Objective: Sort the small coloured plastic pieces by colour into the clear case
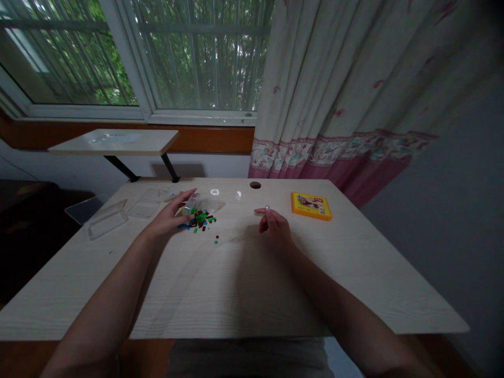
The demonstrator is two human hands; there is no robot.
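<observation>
Two bare hands at a pale, wood-grained counter. The left hand has its fingers spread apart, framing part of a clear plastic bag and meeting the edge of a heap of small bricks – green, dark reddish and blue – just to the right of these fingers. Two stray bricks lie nearer the body than the heap, between the two sets of fingers. The right hand points its foremost fingers leftward, close together; whether a piece is clamped there is not discernible. Well to the left of the left fingers lie clear plastic trays; to the right of the right fingers, a yellow box; beyond them, a round hole in the counter.

Possible faults: a sideways shift of the left fingers could scatter the heap, since the pieces are tiny and loose. The bag, apparently thin and light, could slide if brushed and push bricks outward. The stray pair could be knocked away by a passing hand. Any piece pinched only at the right fingertips could slip and, being small, be lost from sight.
</observation>
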